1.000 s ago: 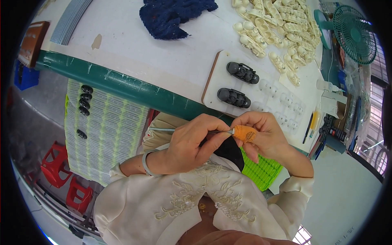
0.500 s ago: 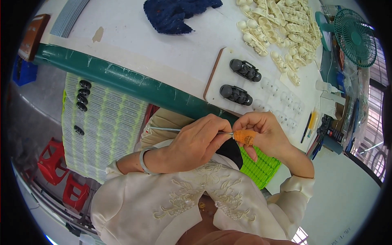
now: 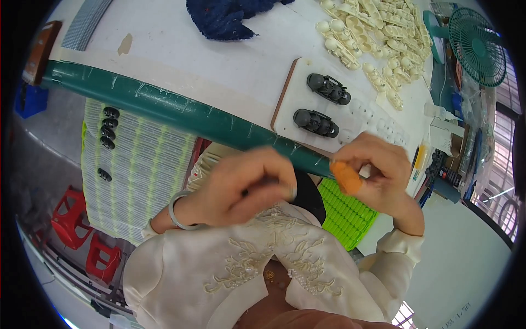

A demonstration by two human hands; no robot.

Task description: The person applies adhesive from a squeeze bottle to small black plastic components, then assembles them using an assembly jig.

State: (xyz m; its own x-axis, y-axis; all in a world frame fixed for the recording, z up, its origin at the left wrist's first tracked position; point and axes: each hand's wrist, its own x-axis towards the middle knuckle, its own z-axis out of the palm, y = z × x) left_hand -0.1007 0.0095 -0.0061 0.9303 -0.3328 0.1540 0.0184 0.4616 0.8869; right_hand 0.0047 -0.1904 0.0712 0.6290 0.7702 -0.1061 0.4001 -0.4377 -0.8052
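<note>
My left hand (image 3: 241, 186), with a silver bangle (image 3: 178, 211) at the wrist, is curled and blurred in front of my chest. A small dark spot shows inside its curl; what it holds cannot be made out. My right hand (image 3: 381, 167) is raised beside the table edge, thumb and fingers drawn together. An orange wrap (image 3: 347, 178) covers its thumb. Something small and whitish (image 3: 365, 170) shows between the fingers, too unclear to name. Just beyond the hands, two black moulded parts (image 3: 327, 89) (image 3: 316, 123) sit on a white board (image 3: 290, 93) with rounded fittings.
Cream moulded parts (image 3: 378, 33) lie heaped at the far right near a green fan (image 3: 476, 46). A dark blue cloth (image 3: 224, 19) is on the table. At left, several black pieces (image 3: 108, 129) rest on a striped mat (image 3: 142, 170); red stools (image 3: 74, 216) stand below. A green mat (image 3: 348, 214) is beside my lap.
My hands have come apart, the left moving left and the right moving right and up. The thin rod with a coiled dark end, earlier in my left hand, no longer shows.
</note>
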